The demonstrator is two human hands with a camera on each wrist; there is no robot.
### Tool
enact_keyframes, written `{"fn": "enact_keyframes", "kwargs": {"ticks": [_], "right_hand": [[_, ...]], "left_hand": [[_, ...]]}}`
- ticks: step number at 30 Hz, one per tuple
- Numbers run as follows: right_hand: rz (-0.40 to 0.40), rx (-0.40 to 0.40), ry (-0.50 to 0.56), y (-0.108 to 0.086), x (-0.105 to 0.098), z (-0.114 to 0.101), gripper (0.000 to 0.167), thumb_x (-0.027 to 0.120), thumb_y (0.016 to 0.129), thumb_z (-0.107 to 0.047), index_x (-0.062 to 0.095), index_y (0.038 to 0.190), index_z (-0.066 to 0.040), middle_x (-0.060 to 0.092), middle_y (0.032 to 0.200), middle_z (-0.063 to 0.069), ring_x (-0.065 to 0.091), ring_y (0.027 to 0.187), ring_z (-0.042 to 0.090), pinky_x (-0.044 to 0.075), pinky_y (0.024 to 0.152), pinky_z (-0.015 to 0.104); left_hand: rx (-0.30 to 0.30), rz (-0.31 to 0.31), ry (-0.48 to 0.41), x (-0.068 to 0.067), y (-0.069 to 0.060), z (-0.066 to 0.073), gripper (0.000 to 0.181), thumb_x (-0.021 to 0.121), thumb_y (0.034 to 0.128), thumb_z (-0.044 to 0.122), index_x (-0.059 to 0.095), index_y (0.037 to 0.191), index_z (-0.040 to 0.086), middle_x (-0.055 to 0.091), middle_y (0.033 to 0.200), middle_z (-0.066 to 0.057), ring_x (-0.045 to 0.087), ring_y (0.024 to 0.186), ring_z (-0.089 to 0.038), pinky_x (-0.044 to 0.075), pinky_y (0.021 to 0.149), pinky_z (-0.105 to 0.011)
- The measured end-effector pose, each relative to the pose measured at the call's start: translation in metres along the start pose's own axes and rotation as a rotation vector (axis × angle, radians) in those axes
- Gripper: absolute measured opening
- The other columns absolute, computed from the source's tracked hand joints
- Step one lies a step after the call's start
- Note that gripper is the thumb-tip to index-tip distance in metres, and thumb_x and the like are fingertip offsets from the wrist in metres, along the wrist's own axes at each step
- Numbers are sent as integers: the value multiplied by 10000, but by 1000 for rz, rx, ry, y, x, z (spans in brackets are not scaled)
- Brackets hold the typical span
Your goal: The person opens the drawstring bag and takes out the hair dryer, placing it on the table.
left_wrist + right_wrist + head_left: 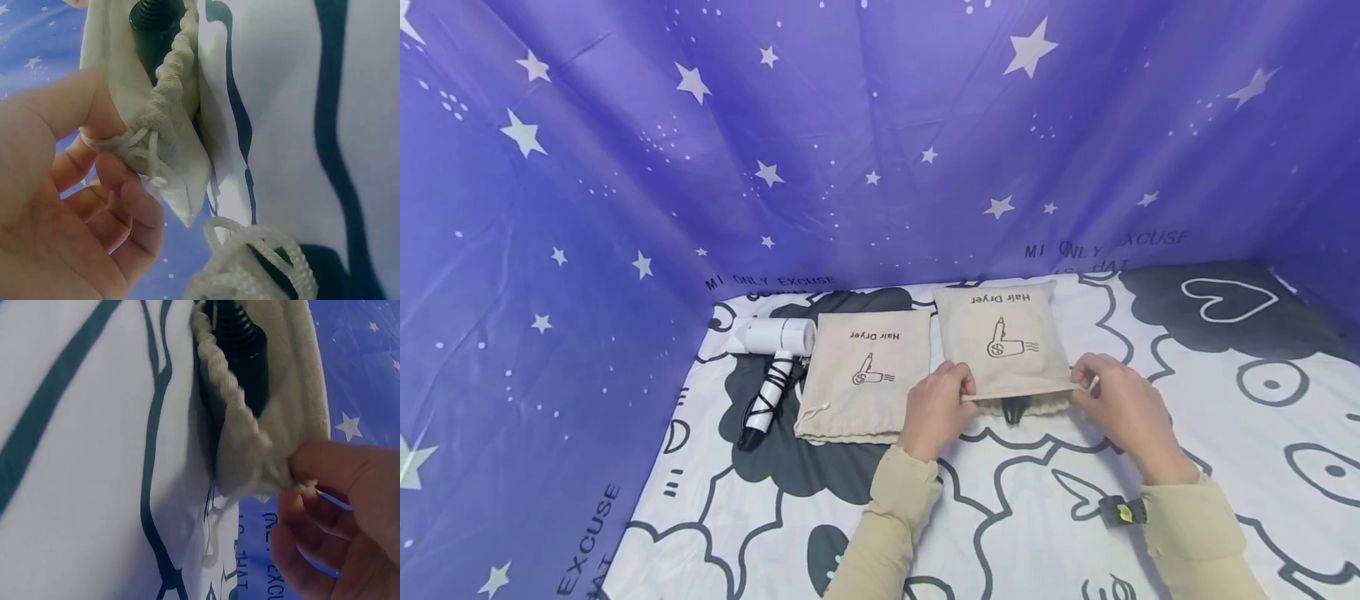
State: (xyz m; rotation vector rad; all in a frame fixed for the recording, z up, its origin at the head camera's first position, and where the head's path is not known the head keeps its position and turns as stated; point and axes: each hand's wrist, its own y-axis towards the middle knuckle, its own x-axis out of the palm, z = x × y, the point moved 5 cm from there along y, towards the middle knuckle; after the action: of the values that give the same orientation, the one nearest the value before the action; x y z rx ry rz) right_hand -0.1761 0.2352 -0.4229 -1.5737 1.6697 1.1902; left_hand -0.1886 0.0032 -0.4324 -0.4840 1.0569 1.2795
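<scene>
My left hand (934, 408) pinches the left corner of the mouth of a beige drawstring bag (1007, 362) printed "Hair Dryer". Its right corner is pinched by my right hand (1123, 412). The mouth faces me and gapes. Inside it a black ribbed end (1017, 408), like a cord sleeve, shows; the rest of that thing is hidden in the bag. The left wrist view shows the gathered hem (172, 75) beside the black end, with drawstring loops at the pinched corner. In the right wrist view, finger and thumb hold the other corner (275, 469).
A second beige "Hair Dryer" bag (868, 346) lies flat to the left. Beyond it lies a white hair dryer (771, 336), black cord wound round its handle. A dark strap-like piece (1123, 510) is by my right sleeve. A patterned sheet (1015, 533) lies below; purple star curtains (850, 125) surround it.
</scene>
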Motion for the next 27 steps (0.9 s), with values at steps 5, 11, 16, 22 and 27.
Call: {"fn": "enact_keyframes", "kwargs": {"ticks": [5,11,16,22,27], "right_hand": [[-17,10,4,-3,5,2,128,684,789,-48,591,853,-106,640,812,71,584,644,196,422,505,364],[-27,6,-6,-3,4,5,114,676,810,-37,597,871,-92,653,790,82,565,618,187,416,499,374],[-41,17,-4,-2,4,9,94,667,820,-37,608,877,-84,658,792,92,569,612,182,409,496,358],[-55,55,10,-2,6,14,62,638,891,-63,609,944,-49,694,850,168,595,604,200,408,485,345],[-85,76,20,-5,5,17,114,669,913,-142,610,944,-50,696,834,172,629,645,240,442,515,376]], "left_hand": [[-32,14,-16,1,-6,-6,196,721,697,52,588,749,187,537,740,89,484,602,-73,390,550,-217],[-48,21,-42,2,-6,-11,160,740,743,103,607,787,181,546,754,88,488,625,-51,401,569,-199],[-67,2,-23,1,-5,-15,178,740,710,69,619,779,179,550,740,91,488,605,-64,405,558,-219],[-31,-10,-40,-1,-2,-10,155,701,716,69,610,769,182,575,765,84,509,642,-76,419,583,-225],[15,-84,-98,-2,0,-9,124,727,784,118,633,843,174,570,797,83,491,662,-53,402,601,-189]]}}
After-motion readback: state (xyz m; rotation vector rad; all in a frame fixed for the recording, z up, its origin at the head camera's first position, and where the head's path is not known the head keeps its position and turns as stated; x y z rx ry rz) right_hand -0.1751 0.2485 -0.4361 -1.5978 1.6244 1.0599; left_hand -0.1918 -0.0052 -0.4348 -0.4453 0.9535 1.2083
